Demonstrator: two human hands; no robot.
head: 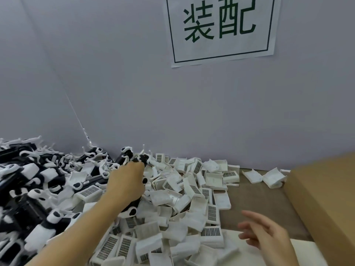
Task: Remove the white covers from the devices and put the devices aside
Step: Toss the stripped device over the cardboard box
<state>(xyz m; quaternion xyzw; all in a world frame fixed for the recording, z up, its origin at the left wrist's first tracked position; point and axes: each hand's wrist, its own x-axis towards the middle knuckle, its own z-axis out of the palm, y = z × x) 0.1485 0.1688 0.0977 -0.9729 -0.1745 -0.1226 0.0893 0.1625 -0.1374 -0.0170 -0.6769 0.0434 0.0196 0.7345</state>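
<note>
My left hand (125, 181) reaches forward over the middle of the table and grips a black and white device (143, 159) at the top of the heap, fingers curled round it. A pile of black and white devices (28, 189) fills the left side. A heap of loose white covers (184, 198) with grey grille patches spreads across the centre. My right hand (265, 233) hovers at the lower right, fingers spread and relaxed, holding nothing.
A brown cardboard box (322, 192) stands at the right edge. Brown table surface (255, 196) shows between the covers and the box. A grey wall with a white sign (221, 27) rises right behind the piles.
</note>
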